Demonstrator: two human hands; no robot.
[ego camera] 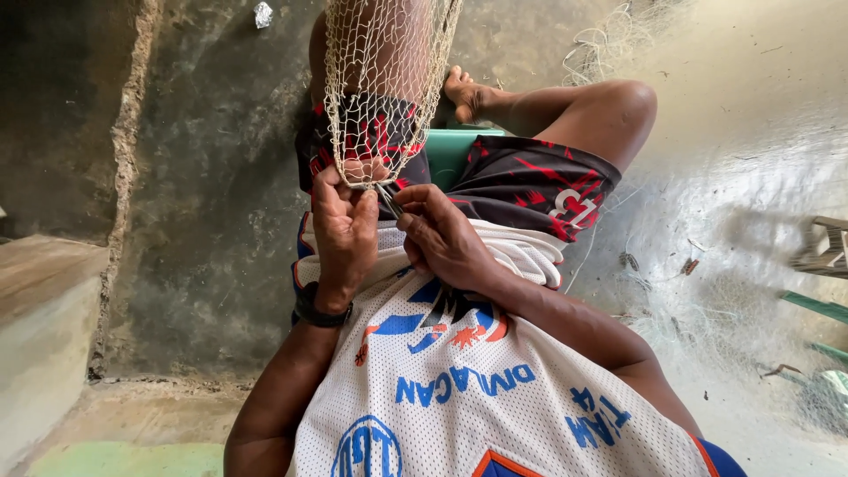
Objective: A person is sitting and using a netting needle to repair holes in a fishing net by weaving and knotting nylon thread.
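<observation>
The floor (203,177) was rough grey concrete, dark and damp-looking on one side and pale, almost bleached by sun, on the other, with a cracked raised edge running along it and a worn concrete step (44,318) beside a patch of green paint. A crumpled scrap of foil (263,14) lay far off on the dark part.

The person sat with bare legs drawn up, in black-and-red patterned shorts (530,181) and a white mesh jersey (459,406) with blue and orange print; a green seat (450,155) showed between the thighs.

A tan knotted net (384,79), open diamond mesh of thin twine, hung taut over one knee and narrowed to a gathered end at the hands. The left hand (343,230), a black band (320,314) on its wrist, pinched that lower edge of the net between thumb and bent fingers. The right hand (442,234) was closed in a pinch on a thin dark netting needle (389,201), its tip at the mesh just beside the left thumb.

More fine netting (707,309) lay heaped on the pale floor, nearly invisible against it, its extent hard to make out. Part of a wooden frame (826,247) was cut off at the edge. Most of the needle was hidden inside the fingers.
</observation>
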